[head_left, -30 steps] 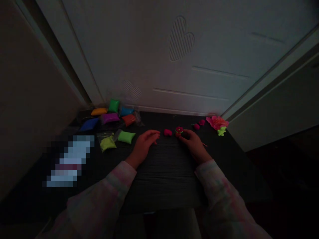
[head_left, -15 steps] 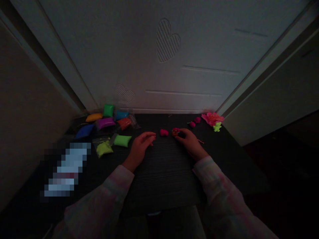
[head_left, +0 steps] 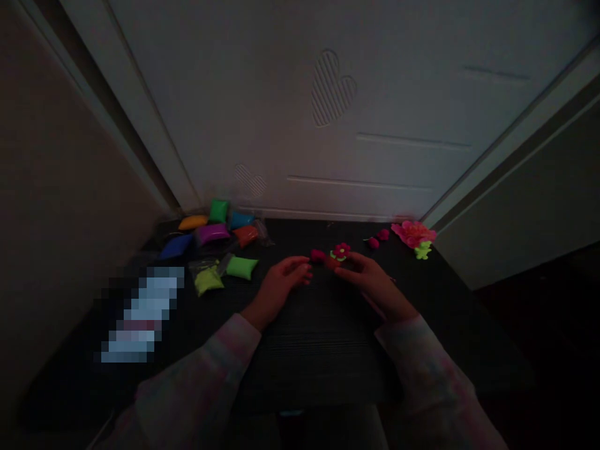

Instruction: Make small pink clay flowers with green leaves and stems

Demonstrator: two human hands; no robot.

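Red flower figure (head_left: 341, 251): pinched in the right hand (head_left: 375, 284)
Left hand (head_left: 278, 285): kinda loosely curled, thumb and fingers slightly apart
Pink lump (head_left: 317, 256): sitting between both hands
Bright packets (head_left: 242, 267): left of left hand
Pink bloom (head_left: 412, 234): out past right hand

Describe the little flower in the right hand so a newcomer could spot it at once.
On the dark table below the white panel, find the right hand. Its fingers hold the flower: red petals, pale center, green leaves, orange-brown base. That base sets it apart from the larger pink bloom at far right, its petals from the plain pink lump just left.
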